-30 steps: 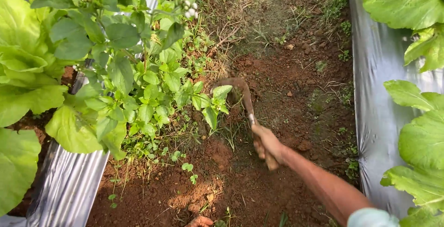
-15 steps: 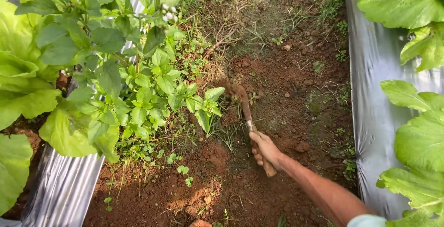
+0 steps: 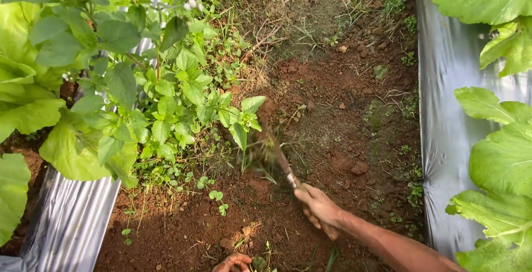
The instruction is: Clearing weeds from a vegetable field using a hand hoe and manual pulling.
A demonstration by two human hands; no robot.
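Hoe (image 3: 275, 153) swung lower into weeds (image 3: 183, 117), blade blurred, right hand (image 3: 320, 208) gripping handle

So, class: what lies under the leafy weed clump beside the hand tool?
Under the weed clump only red-brown soil and the silver mulch sheet edge show. Its stems' bases and roots are covered by leaves. The tool's blurred blade reaches beneath.

The right hand (image 3: 320, 210) is bare, with no glove, ring or watch. Its forearm (image 3: 388, 244) is bare too, lean, and no sleeve shows on it anywhere up to the picture's lower edge. At the bottom edge only the fingertips of the left hand (image 3: 234, 262) show, also ungloved and dusted with reddish earth; the rest is out of view.
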